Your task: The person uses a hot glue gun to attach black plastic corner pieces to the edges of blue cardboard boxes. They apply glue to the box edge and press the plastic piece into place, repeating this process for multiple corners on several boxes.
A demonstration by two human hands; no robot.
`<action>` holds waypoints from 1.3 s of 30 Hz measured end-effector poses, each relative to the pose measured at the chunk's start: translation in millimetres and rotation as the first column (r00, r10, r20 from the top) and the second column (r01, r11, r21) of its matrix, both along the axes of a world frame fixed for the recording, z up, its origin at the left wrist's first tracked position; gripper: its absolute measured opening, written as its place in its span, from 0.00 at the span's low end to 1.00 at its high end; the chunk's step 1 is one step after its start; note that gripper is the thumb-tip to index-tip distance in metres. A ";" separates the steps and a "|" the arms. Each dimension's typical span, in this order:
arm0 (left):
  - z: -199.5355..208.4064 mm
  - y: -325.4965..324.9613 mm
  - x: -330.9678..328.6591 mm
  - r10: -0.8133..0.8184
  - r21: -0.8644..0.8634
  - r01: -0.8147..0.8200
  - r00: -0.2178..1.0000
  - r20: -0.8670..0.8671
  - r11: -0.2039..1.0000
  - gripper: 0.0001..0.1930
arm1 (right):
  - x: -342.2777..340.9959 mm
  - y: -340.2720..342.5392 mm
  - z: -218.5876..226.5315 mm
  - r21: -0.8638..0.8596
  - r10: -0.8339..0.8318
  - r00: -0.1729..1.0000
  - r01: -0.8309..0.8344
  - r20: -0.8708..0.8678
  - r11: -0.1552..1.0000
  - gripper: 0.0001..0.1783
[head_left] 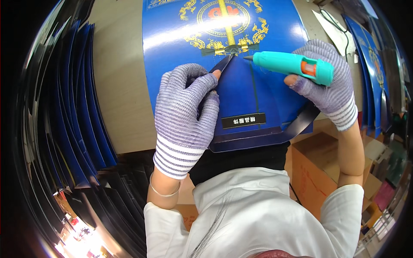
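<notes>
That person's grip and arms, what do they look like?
The left grip and right grip wear knitted purple-and-white striped gloves with bolder-striped cuffs. Some fingertips are bare. White sleeves end around the elbows; a pale bangle circles the left forearm.

At the centre of the frame, the left hand [183,107], in a purple-and-white striped glove, pinches a dark strip [224,62] beside a dark bow [232,50]. The matching gloved right hand [340,92], right of centre, grips a teal glue gun [277,63] – its dark tip points left, near the bow but apart from it. Beneath lies a glossy blue panel [167,56] with gold dragons and a black label [244,121], on a beige surface [122,86]. Blue boards [79,103] stand stacked at left; a cardboard box [312,180] sits lower right.
</notes>
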State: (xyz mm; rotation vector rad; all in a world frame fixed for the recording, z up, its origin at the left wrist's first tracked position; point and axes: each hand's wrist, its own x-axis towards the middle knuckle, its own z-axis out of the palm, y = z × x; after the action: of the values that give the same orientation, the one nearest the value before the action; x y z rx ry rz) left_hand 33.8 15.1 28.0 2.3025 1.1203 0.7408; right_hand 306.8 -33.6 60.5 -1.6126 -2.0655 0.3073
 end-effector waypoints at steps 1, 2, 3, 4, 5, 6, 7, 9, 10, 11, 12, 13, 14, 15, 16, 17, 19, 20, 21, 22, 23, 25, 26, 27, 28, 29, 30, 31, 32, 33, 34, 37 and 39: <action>-1.4 -1.2 0.2 0.010 0.005 -0.010 1.000 -0.005 1.000 0.16 | -0.2 3.4 -0.9 -0.007 0.013 1.000 -0.013 -0.020 1.000 0.21; -4.0 -1.6 1.2 0.013 0.028 -0.014 1.000 0.020 1.000 0.16 | -0.7 6.7 -3.1 0.010 -0.006 0.999 0.006 -0.038 1.000 0.22; -7.5 -1.2 2.5 0.017 0.051 -0.019 0.999 0.045 0.999 0.15 | -2.0 10.5 -6.9 0.027 -0.023 0.998 0.025 -0.057 0.999 0.23; -9.3 -1.2 3.7 0.020 0.074 -0.025 0.997 0.070 0.997 0.15 | -3.9 13.3 -9.9 0.044 -0.041 0.996 0.044 -0.077 0.998 0.25; -8.7 -1.8 4.2 0.020 0.077 -0.024 0.998 0.053 0.997 0.15 | -6.7 15.2 -11.4 0.060 -0.069 0.994 0.075 -0.088 0.995 0.26; -7.9 -2.6 4.1 0.021 0.077 -0.024 0.999 0.035 0.997 0.16 | -7.8 15.7 -11.2 0.058 -0.066 0.995 0.071 -0.074 0.996 0.24; -7.7 -3.1 4.1 0.022 0.078 -0.023 1.000 0.018 0.997 0.16 | -8.6 16.0 -10.0 0.057 -0.063 0.996 0.067 -0.059 0.996 0.23; -9.1 -3.8 4.4 0.028 0.060 -0.030 0.999 0.036 0.998 0.16 | -8.7 15.5 -8.6 0.071 -0.061 0.998 0.063 -0.031 0.995 0.22; -10.0 -4.2 4.5 0.032 0.051 -0.034 0.998 0.046 0.998 0.16 | -7.7 14.7 -8.3 0.086 -0.062 0.998 0.064 -0.018 0.994 0.23; -10.7 -4.5 4.7 0.030 0.057 -0.032 0.999 0.045 0.998 0.17 | -6.5 13.5 -7.5 0.101 -0.063 0.998 0.064 -0.004 0.993 0.25; -11.3 -4.8 4.6 0.031 0.062 -0.034 0.999 0.044 0.998 0.17 | -4.9 11.7 -5.6 0.088 -0.056 0.998 0.054 0.025 0.995 0.24; -11.8 -5.2 4.3 0.033 0.067 -0.036 0.998 0.044 0.997 0.17 | -2.8 8.5 -2.2 0.076 -0.048 0.997 0.044 0.055 0.996 0.24; -12.0 -5.8 4.1 0.037 0.068 -0.040 0.998 0.041 0.997 0.17 | -1.3 5.5 1.8 0.063 -0.039 0.996 0.034 0.084 0.997 0.23; -11.5 -5.6 5.2 0.037 0.073 -0.040 0.998 0.041 0.997 0.17 | 0.5 3.0 8.1 0.080 -0.018 0.986 0.005 0.163 0.997 0.23; -11.5 -5.7 6.2 0.037 0.077 -0.040 0.998 0.041 0.996 0.17 | 1.0 3.7 7.7 0.075 -0.014 0.991 0.004 0.135 0.997 0.23; -12.1 -5.7 6.6 0.039 0.082 -0.043 0.998 0.043 0.996 0.17 | 1.0 4.7 6.0 0.070 -0.010 0.994 0.003 0.106 0.998 0.23; -12.9 -5.7 6.2 0.032 0.095 -0.036 0.999 0.043 0.995 0.17 | 0.5 7.7 1.4 0.084 0.029 0.997 -0.035 0.077 0.996 0.21; -13.5 -5.8 6.1 0.032 0.095 -0.036 0.998 0.049 0.995 0.17 | 1.1 14.3 -2.5 0.102 0.069 0.995 -0.077 0.078 0.992 0.20; -14.1 -5.3 5.9 0.030 0.094 -0.035 0.998 0.053 0.995 0.16 | 0.2 18.0 -4.2 0.120 0.109 0.991 -0.118 0.080 0.986 0.19; -14.7 -4.8 6.1 0.028 0.092 -0.033 0.998 0.058 0.995 0.16 | -1.9 18.2 -3.7 0.092 0.065 0.996 -0.070 0.062 0.993 0.20; -15.5 -3.9 7.7 0.025 0.107 -0.034 0.996 0.085 0.994 0.16 | -3.8 18.3 -2.9 0.062 0.020 0.999 -0.022 0.045 0.998 0.20; -17.8 -2.6 10.1 0.033 0.135 -0.051 0.990 0.135 0.989 0.14 | -7.3 20.7 1.0 0.055 -0.009 0.995 0.004 0.096 0.999 0.19; -17.7 -2.1 10.1 0.032 0.134 -0.050 0.990 0.136 0.990 0.14 | -5.5 18.1 0.7 0.076 0.003 0.994 -0.012 0.112 0.997 0.19; -18.2 -2.5 10.2 0.034 0.132 -0.052 0.990 0.138 0.990 0.14 | -0.6 14.0 -0.5 0.096 0.018 0.991 -0.030 0.130 0.995 0.20; -18.7 -3.1 10.1 0.035 0.129 -0.054 0.989 0.140 0.990 0.14 | 2.6 10.4 -1.0 0.115 0.032 0.988 -0.049 0.148 0.992 0.20; -19.3 -3.8 9.6 0.041 0.124 -0.059 0.989 0.142 0.991 0.14 | 2.7 8.7 2.6 0.120 0.016 0.975 -0.044 0.223 0.992 0.24; -19.8 -3.9 9.4 0.044 0.120 -0.062 0.988 0.147 0.991 0.14 | 5.2 3.2 4.3 0.113 0.024 0.969 -0.053 0.245 0.992 0.24; -20.3 -4.2 9.1 0.047 0.116 -0.065 0.987 0.151 0.991 0.14 | 9.3 -3.2 6.1 0.106 0.033 0.963 -0.063 0.267 0.992 0.23; -20.7 -4.8 8.6 0.053 0.112 -0.070 0.987 0.153 0.991 0.14 | 11.5 -6.0 7.0 0.099 0.043 0.957 -0.074 0.288 0.992 0.23; -20.2 -4.8 9.3 0.051 0.109 -0.068 0.987 0.154 0.992 0.14 | 11.4 -5.5 7.8 0.119 0.060 0.958 -0.097 0.281 0.988 0.23; -19.8 -4.9 9.9 0.050 0.107 -0.067 0.987 0.154 0.992 0.14 | 9.9 -2.9 8.3 0.139 0.079 0.959 -0.120 0.273 0.983 0.23; -18.7 -3.9 9.0 0.045 0.113 -0.061 0.989 0.142 0.992 0.14 | 1.8 10.1 7.5 0.181 0.122 0.966 -0.165 0.229 0.970 0.21; -19.4 -3.0 8.0 0.041 0.118 -0.058 0.989 0.141 0.991 0.14 | 2.4 17.0 -2.1 0.158 0.113 0.981 -0.138 0.156 0.978 0.21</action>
State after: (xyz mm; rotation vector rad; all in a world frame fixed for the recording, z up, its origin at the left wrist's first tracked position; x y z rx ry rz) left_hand 41.7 12.1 8.6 2.2890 1.0997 0.9982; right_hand 309.2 -16.7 58.4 -1.4454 -2.2431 0.0555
